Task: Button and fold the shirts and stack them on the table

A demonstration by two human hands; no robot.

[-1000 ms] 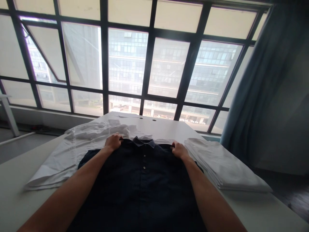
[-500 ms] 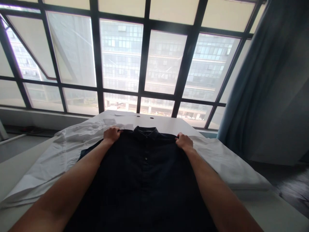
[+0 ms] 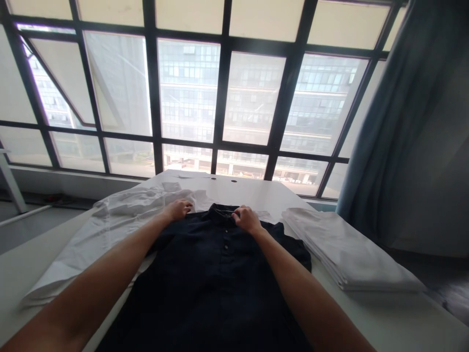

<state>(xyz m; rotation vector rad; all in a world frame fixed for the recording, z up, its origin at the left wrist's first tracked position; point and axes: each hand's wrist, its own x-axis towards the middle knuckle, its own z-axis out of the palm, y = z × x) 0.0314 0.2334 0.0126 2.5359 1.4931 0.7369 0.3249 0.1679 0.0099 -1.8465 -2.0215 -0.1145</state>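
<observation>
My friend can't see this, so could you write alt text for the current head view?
A dark shirt lies buttons up on a white table, with a person's left hand at one shoulder and right hand at the collar. Rumpled white cloth lies to the left, folded white cloth to the right. Large windows stand beyond.
</observation>
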